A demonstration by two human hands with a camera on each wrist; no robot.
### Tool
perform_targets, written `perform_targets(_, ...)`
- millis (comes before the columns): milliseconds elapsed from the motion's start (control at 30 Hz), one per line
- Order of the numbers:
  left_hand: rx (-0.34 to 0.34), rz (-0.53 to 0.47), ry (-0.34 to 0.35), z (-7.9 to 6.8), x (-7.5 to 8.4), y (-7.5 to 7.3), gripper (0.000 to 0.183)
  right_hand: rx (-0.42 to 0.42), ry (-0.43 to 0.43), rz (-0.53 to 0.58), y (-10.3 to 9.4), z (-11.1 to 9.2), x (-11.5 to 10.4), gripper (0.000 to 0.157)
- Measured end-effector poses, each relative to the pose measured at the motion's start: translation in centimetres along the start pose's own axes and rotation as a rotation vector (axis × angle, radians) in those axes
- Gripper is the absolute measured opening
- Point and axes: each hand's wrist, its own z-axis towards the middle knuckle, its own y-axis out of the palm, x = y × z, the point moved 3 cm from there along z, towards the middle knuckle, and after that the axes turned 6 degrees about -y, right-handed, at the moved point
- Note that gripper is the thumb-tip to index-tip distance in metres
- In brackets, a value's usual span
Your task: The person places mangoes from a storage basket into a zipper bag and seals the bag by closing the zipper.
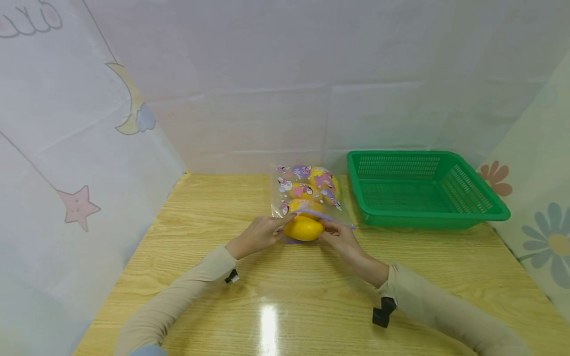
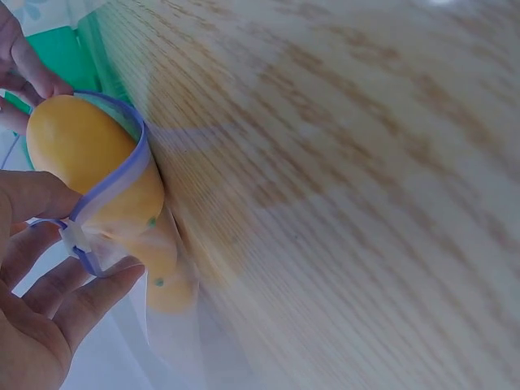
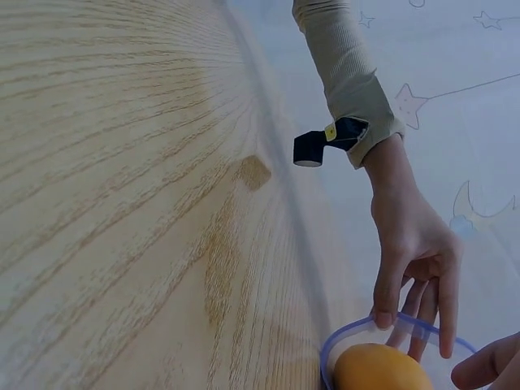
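Note:
A clear zip bag [image 1: 307, 190] with pink and purple cartoon prints lies on the table, holding several yellow fruits. At its open purple-edged mouth sits a yellow oval fruit [image 1: 304, 229], smooth and mango-like, partly inside the bag. My left hand [image 1: 257, 236] pinches the left side of the bag's mouth, beside a white slider [image 2: 75, 237] in the left wrist view. On the other side, my right hand [image 1: 346, 243] grips the bag's edge, its fingertips close against the fruit. Green tips [image 2: 159, 282] show on fruits inside the bag.
A green plastic basket [image 1: 432, 220] stands to the right of the bag, near the table's back edge. The wooden table [image 1: 213, 316] meets printed cloth walls [image 1: 249, 118] at the back and sides. Each wrist carries a small black camera mount [image 1: 384, 312].

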Motion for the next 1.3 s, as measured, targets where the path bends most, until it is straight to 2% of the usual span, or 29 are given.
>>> perform_targets(167, 0.03, -0.021, 0.027, 0.0, 0.0, 0.0, 0.067, 0.004, 0.017, -0.04, 0.0, -0.3, -0.2, 0.049)
perform_targets(433, 0.019, -0.027, 0.012, 0.0, 0.2, -0.1, 0.065, -0.037, 0.006, -0.07, -0.3, -0.3, -0.4, 0.05)
perform_targets(633, 0.05, -0.024, 0.052, -0.1, 0.1, 0.0, 0.09, -0.091, 0.023, -0.099, -0.6, -0.4, -0.3, 0.054)
perform_targets(700, 0.05, -0.031, 0.054, -0.2, 0.1, 0.0, 0.091, -0.102, 0.025, -0.108, -0.7, -0.4, -0.4, 0.054)
perform_targets(867, 0.029, -0.05, 0.033, -0.1, 0.1, -0.1, 0.076, -0.121, 0.014, -0.122, -0.8, -0.6, -0.5, 0.051)
perform_targets(1000, 0.009, -0.041, 0.021, -0.1, 0.1, -0.3, 0.078, -0.126, 0.012, -0.132, -0.9, -0.7, -0.5, 0.05)
perform_targets(1200, -0.006, -0.046, 0.003, 0.0, 0.1, -0.4, 0.065, -0.126, 0.005, -0.15, -1.0, -0.8, -0.4, 0.047)
perform_targets(1300, -0.002, -0.057, 0.008, -0.1, 0.1, -0.5, 0.066, -0.11, 0.003, -0.159, -1.1, -0.9, -0.6, 0.045)
